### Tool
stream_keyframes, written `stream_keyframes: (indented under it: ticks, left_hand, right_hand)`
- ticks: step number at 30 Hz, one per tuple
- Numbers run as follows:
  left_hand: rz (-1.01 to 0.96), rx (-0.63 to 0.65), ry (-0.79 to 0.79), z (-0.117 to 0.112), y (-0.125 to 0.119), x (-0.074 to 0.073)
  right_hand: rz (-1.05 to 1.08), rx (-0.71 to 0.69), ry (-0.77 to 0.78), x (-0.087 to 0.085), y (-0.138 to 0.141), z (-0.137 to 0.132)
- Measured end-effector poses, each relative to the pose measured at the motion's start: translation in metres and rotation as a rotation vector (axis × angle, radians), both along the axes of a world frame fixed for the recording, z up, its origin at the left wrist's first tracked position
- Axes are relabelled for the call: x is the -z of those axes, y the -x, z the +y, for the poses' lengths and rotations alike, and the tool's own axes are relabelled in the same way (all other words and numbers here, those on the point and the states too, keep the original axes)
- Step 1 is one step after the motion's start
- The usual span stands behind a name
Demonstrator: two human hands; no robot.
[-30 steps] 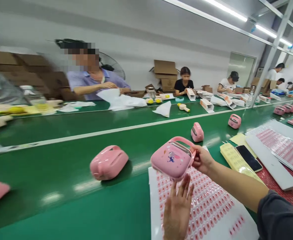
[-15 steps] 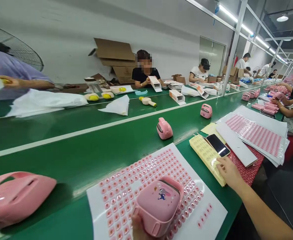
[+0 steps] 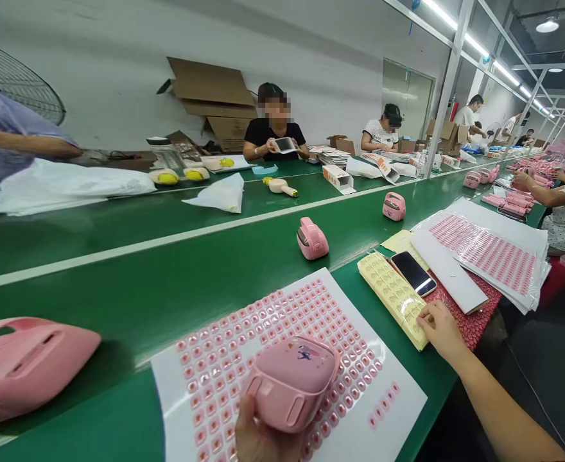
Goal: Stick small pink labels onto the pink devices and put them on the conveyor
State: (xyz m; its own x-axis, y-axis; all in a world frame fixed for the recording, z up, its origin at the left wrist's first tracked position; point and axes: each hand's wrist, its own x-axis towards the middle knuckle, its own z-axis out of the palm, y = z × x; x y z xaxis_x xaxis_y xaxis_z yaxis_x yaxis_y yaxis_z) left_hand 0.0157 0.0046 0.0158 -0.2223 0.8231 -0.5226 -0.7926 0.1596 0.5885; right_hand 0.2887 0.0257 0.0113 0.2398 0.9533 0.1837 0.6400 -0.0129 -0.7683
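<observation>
My left hand (image 3: 263, 433) grips a rounded pink plastic device (image 3: 295, 385) from below, its thumb on the near side. A carry handle and a small printed cartoon show on the device, which is tilted above a white sheet of red-and-pink stickers (image 3: 203, 369). My right hand (image 3: 442, 328) rests at the near end of a yellow stack of printed labels (image 3: 392, 292), thumb and index finger pinched at its edge. Whether a single label has come loose between the fingertips is too small to see.
A phone (image 3: 413, 273) and a white strip (image 3: 449, 269) lie beside the labels. More sticker sheets (image 3: 489, 250) are stacked at right. Pink devices stand on the green belt (image 3: 215, 256), a large one (image 3: 32, 369) close at left. Co-workers (image 3: 275, 128) sit across.
The pink device in my left hand has tipped, so more of its near side shows. My right hand's fingers have drawn together at the label edge. The camera view has shifted slightly.
</observation>
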Motion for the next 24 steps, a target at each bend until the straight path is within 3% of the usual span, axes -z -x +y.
stream_keyframes:
  ticks: [3, 7, 11, 17, 20, 24]
  left_hand:
    - [0.045, 0.006, 0.039, -0.001, -0.004, -0.007]
    - [0.123, 0.089, 0.058, -0.004, 0.0, -0.002]
    - [0.243, 0.147, -0.042, -0.01, -0.004, 0.002]
    - [0.311, 0.144, -0.087, -0.015, -0.012, -0.007]
    - [0.305, 0.146, -0.043, -0.013, -0.009, -0.007]
    - [0.341, 0.113, -0.057, -0.012, -0.008, -0.004]
  right_hand:
    - [0.165, -0.065, 0.072, -0.009, -0.004, -0.004]
    - [0.347, -0.092, 0.113, -0.016, -0.011, -0.005]
    - [0.162, -0.043, 0.125, -0.018, -0.007, 0.005]
    - [-0.033, -0.004, 0.139, -0.021, 0.006, 0.012]
    - [0.071, -0.029, 0.179, -0.021, 0.001, 0.01]
    - [0.384, -0.093, 0.202, -0.022, -0.013, 0.005]
